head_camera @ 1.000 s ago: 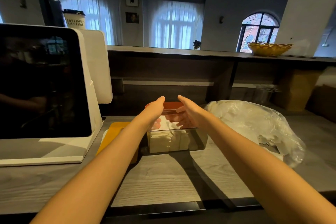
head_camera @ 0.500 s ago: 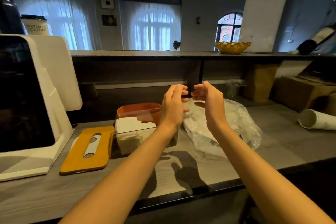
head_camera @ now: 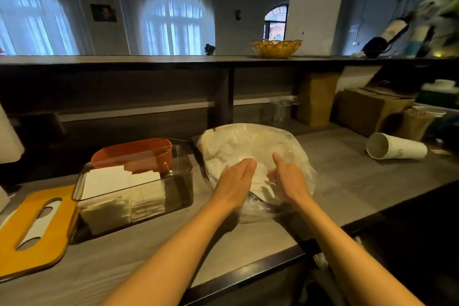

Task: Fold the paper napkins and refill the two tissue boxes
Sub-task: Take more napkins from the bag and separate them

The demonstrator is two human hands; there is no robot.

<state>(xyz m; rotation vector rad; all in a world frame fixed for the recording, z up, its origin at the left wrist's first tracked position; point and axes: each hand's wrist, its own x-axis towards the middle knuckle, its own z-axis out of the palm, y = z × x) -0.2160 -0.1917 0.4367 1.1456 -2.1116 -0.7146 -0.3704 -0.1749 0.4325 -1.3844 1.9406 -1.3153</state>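
The left hand (head_camera: 234, 179) and right hand (head_camera: 288, 179) lie side by side, fingers straight, on the clear bag of napkins (head_camera: 250, 149); left of it on the worktop (head_camera: 347, 179) stands the clear tissue box (head_camera: 134, 189), part-filled; behind it the orange box (head_camera: 139, 151); an orange lid (head_camera: 34, 228) lies farthest left.

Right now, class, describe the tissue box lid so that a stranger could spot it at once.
Start at the grey counter. Left of the clear tissue box lies the lid, flat on the counter. It alone is flat and yellow-orange, with a long slot through its middle.
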